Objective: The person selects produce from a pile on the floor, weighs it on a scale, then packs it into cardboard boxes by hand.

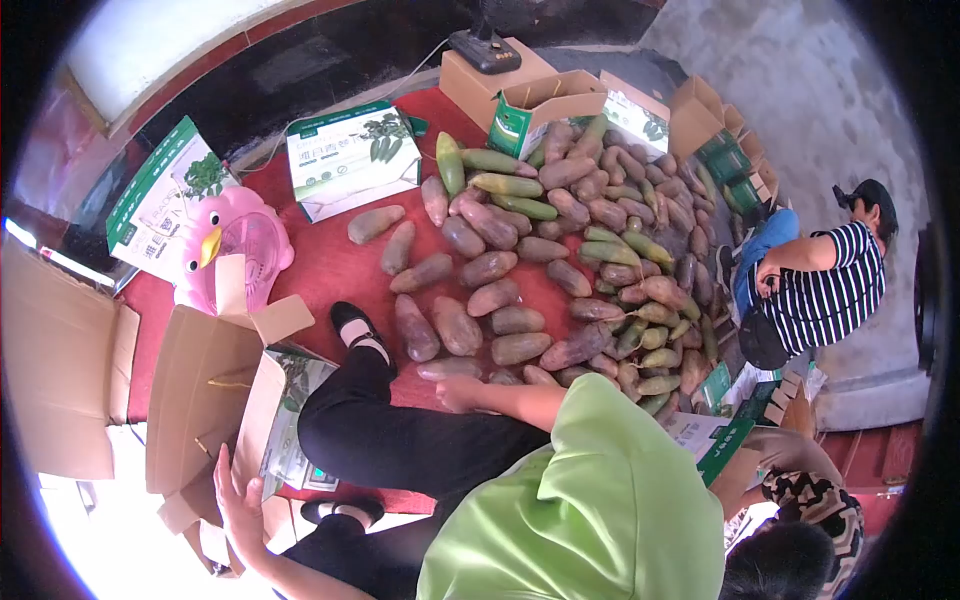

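Note:
My left hand [240, 508] is open with fingers spread, beside an upright open carton [272, 420] with a printed side. Nothing shows in its palm. My right hand [462, 394] is low beside my knee, at the near edge of a large spread of purple-brown and green root vegetables. It is nearest to a long purplish root [449, 369]; its fingers are too small and blurred to tell whether they grip anything. Two plump roots [457, 326] lie just beyond on the red carpet [340, 262].
A pink duck-shaped tub [255, 245] stands near white-green boxes [352, 158]. More cartons [550, 97] line the far side, one with a black device [485, 52] on top. A person in a striped shirt [822, 290] sits at the right; another person [815, 510] is at the lower right.

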